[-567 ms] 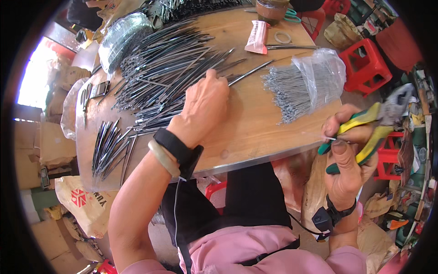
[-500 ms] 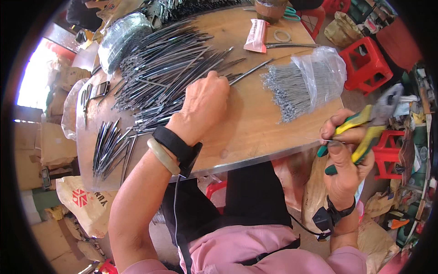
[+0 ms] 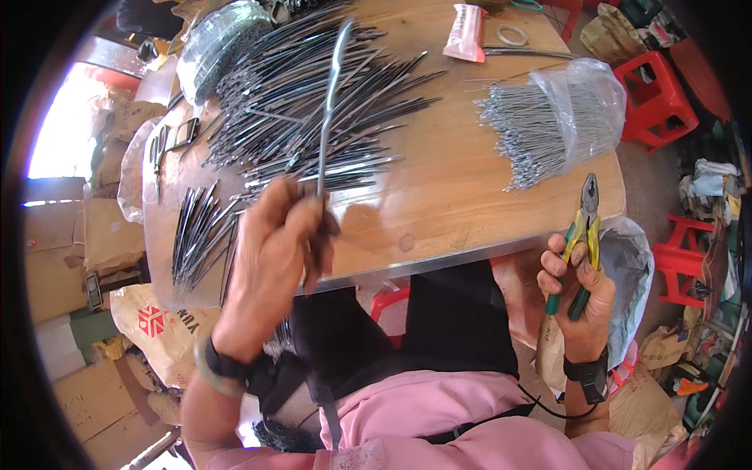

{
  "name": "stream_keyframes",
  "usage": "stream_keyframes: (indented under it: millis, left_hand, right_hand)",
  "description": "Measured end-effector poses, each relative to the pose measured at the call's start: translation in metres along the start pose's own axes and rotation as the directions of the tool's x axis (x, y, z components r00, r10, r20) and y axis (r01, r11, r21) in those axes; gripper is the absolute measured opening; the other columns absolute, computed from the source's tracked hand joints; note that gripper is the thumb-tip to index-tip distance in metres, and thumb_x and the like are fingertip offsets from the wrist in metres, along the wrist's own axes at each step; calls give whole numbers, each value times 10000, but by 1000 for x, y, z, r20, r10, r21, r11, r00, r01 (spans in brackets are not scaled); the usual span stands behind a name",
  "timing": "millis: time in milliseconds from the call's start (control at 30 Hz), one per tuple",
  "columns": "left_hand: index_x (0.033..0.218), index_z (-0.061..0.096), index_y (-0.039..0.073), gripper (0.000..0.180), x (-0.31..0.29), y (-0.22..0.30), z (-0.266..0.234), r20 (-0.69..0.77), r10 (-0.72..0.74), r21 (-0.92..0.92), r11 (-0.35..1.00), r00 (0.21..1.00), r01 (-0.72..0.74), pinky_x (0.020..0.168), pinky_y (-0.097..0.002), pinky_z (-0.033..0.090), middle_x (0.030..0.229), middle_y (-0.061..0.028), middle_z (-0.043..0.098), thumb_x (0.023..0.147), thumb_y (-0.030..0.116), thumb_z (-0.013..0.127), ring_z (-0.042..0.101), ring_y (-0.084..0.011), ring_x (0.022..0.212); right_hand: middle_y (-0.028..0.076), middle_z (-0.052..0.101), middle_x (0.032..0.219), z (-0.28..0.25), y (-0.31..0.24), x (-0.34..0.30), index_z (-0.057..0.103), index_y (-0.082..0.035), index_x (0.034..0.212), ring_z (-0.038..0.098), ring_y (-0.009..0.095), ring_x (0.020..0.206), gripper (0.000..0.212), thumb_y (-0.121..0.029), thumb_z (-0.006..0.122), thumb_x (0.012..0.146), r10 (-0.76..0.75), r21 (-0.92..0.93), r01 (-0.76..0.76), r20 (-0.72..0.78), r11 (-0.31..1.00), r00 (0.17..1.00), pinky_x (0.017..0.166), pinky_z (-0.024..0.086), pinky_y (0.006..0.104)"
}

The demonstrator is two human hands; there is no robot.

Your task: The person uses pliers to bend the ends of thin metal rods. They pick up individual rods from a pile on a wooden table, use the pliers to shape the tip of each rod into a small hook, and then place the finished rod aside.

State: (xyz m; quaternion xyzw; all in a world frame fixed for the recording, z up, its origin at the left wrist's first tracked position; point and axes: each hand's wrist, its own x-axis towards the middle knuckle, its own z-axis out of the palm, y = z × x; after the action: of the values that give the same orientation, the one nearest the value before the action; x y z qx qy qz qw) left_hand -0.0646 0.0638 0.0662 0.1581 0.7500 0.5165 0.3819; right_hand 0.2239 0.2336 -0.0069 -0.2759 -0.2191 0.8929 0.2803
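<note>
My left hand is closed around a long, thin, shiny dark strip, which stands up above the fingers. That hand is above the near edge of the table, close to a big pile of similar black strips. Lower left of the pile lies a smaller group of strips. My right hand grips a pair of pliers with yellow and green handles, jaws pointing up, just off the table's right corner. A bundle of thin grey wires, partly in a clear plastic bag, lies on the right.
Scissors and a small black box lie at the table's left. A pink packet and a pale ring are at the back. Red stools stand to the right; a printed sack is lower left.
My left hand has pulled back from the pile toward me and lifted a strip. My right hand has lowered and turned the pliers upright; the thin wire at its fingers no longer shows.
</note>
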Motion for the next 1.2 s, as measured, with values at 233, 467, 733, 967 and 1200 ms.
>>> stream_keyframes:
  millis: [233,467,733,967,1200]
  left_hand:
    - [1080,509,52,130,-75,-73,-13,-79,-106,-273,959,991,81,321,-235,326,687,-92,557,991,146,509,452,-138,370]
    - [1476,282,-6,675,-95,-86,-19,129,-15,-911,393,992,124,328,-259,410,710,-109,529,913,115,635,481,-163,438]
    - [1097,647,-41,213,-91,-109,-12,248,5,-778,597,969,196,450,-223,382,730,-106,616,886,-27,634,507,-117,522]
    - [1102,642,-43,200,-101,-108,-15,193,-45,-446,886,980,128,490,-185,385,775,-73,665,905,-14,642,516,-47,565]
    - [1083,625,-29,172,-92,-111,-21,208,-143,-419,881,968,221,485,-202,393,758,-83,669,919,22,628,533,-69,557]
  right_hand:
    - [124,577,1129,35,33,5,650,-26,892,556,201,879,172,-97,765,787,120,-48,-114,143,992,982,682,464,327]
    - [154,576,1074,64,40,4,634,20,910,572,193,856,198,-90,749,793,20,-377,33,137,926,990,713,471,305]
    - [156,556,1102,90,16,11,644,19,899,564,171,834,175,-88,742,801,-153,-750,404,384,524,911,770,462,293]
    - [100,621,969,103,20,15,667,14,879,610,162,792,155,-26,758,760,-61,-743,661,668,-106,741,716,490,283]
    - [74,633,960,104,24,15,657,20,854,612,146,775,116,14,739,772,-166,-757,651,650,-57,741,697,493,253]
